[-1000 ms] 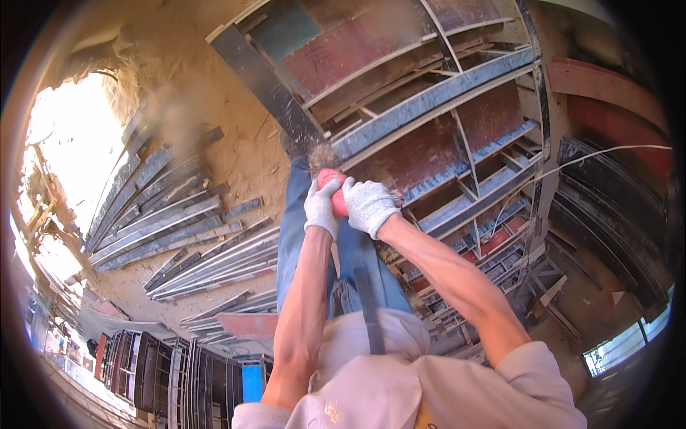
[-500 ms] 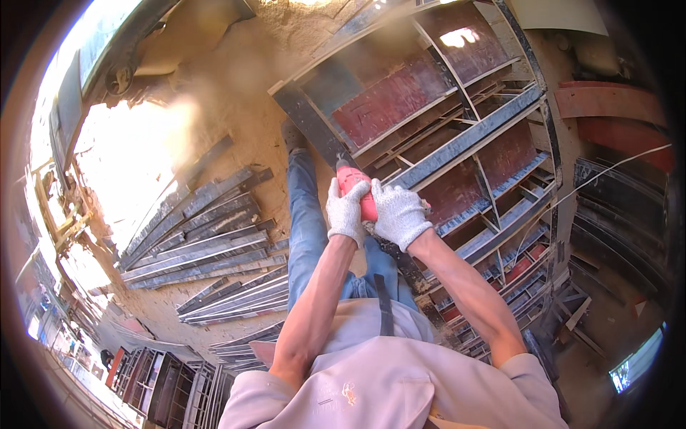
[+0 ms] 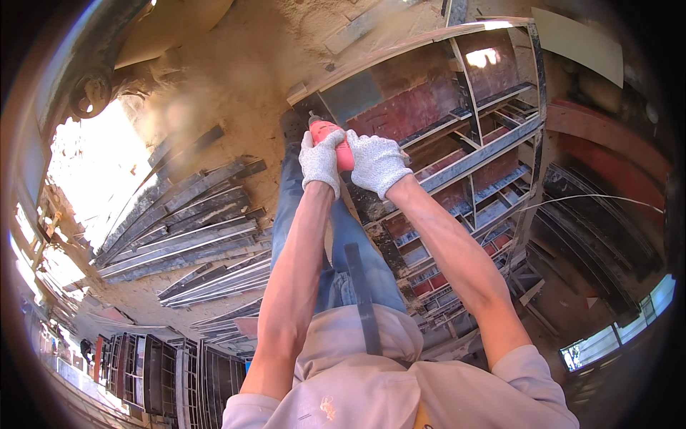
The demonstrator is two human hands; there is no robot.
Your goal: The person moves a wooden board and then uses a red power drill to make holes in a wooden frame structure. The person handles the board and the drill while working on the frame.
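Both my hands wear pale grey knit gloves and are wrapped round a red power drill. The fingers of my left hand close on the drill's left side. My right hand grips its right side and back. The drill's dark tip points away from me, close to the near left corner of a large ribbed panel frame. I cannot tell whether the tip touches the frame. The trigger is hidden under the gloves.
Long dark strips lie in piles on the sandy ground to the left. The frame, with crossbars and reddish panels, fills the right side. A thin pale cable crosses at right, above stacked curved dark pieces. My legs stand beside the frame.
My hands and the drill have moved left and farther away, toward the frame's corner, with my arms stretched out more. The grip on the drill is the same. The whole view has shifted.
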